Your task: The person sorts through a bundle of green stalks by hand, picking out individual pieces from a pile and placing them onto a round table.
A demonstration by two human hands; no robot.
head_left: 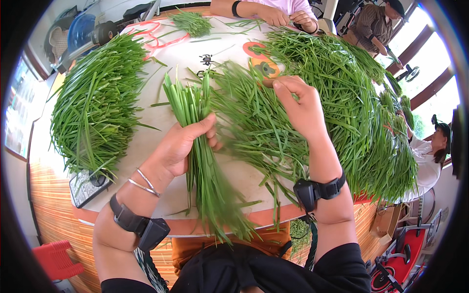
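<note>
My left hand (178, 146) is closed around a bunch of garlic chives (207, 171). The bunch's pale cut ends point away from me, and its green tips hang toward the near table edge, slightly blurred. Above a loose spread of chives (259, 122) in the middle of the table, my right hand (304, 110) is raised with thumb and forefinger pinched together. Whatever is in that pinch, if anything, is too small to make out. A wide heap of chives (351, 122) lies just to its right. Left of my left hand is a thick, neatly laid stack of chives (93, 102).
The white table (156, 161) has an orange rim. A flat dark-edged device (88, 189) lies by its left edge. Across the table, a person's hands (288, 18) work near a small chive pile (191, 23). Other people stand at right. A red stool (57, 260) is lower left.
</note>
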